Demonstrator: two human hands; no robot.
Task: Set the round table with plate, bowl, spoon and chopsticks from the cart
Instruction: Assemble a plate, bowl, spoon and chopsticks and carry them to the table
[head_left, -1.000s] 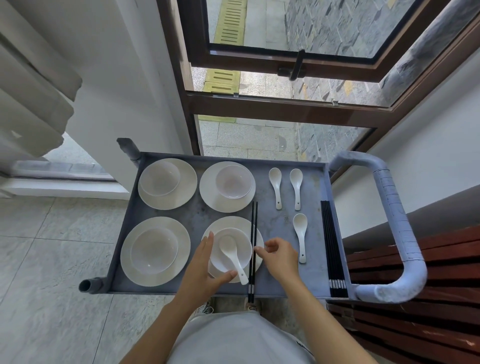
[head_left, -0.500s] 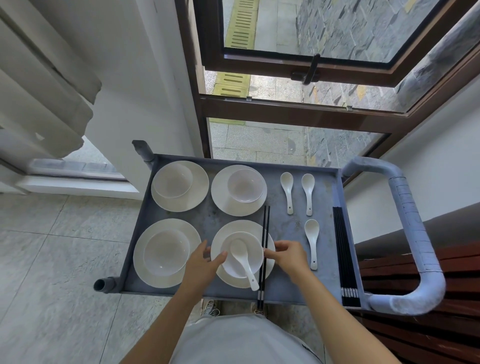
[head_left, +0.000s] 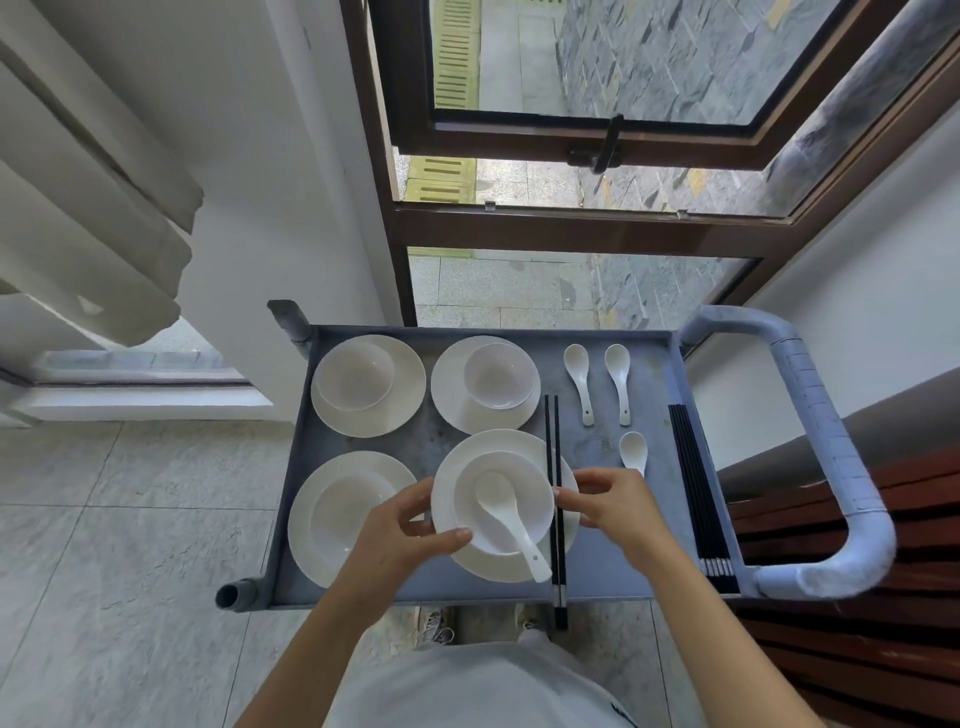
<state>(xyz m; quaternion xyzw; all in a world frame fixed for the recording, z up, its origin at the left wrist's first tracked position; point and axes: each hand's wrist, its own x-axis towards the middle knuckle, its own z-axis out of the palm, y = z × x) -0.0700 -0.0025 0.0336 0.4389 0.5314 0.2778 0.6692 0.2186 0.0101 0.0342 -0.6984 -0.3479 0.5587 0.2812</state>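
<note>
**Step in hand:** lift the loaded set off the cart (head_left: 597, 566) as one unit.

1. **Left hand (head_left: 400, 530).** The grip pinches the left rim of the plate (head_left: 483, 569). The thumb lies on top and reaches the bowl's wall, the fingers curl at the edge, and the forearm enters from the lower left. Apply even thumb pressure so that the bowl (head_left: 524, 483), centred on the plate, does not slide.
2. **Spoon (head_left: 506, 519).** It lies in the bowl with its handle over the near rim. Hold the plate level, because a tilt toward the body is likely to tip the spoon out.
3. **Chopsticks (head_left: 553, 457).** They lie across the plate's right side, just beside the bowl, and their near ends overhang the cart edge. They are loose and liable to roll.
4. **Right hand (head_left: 618, 506).** The grip pinches the right rim, with the fingertips laid on the chopsticks to pin them. Raise both hands together.

Whether the plate has cleared the cart deck cannot be told.
</note>
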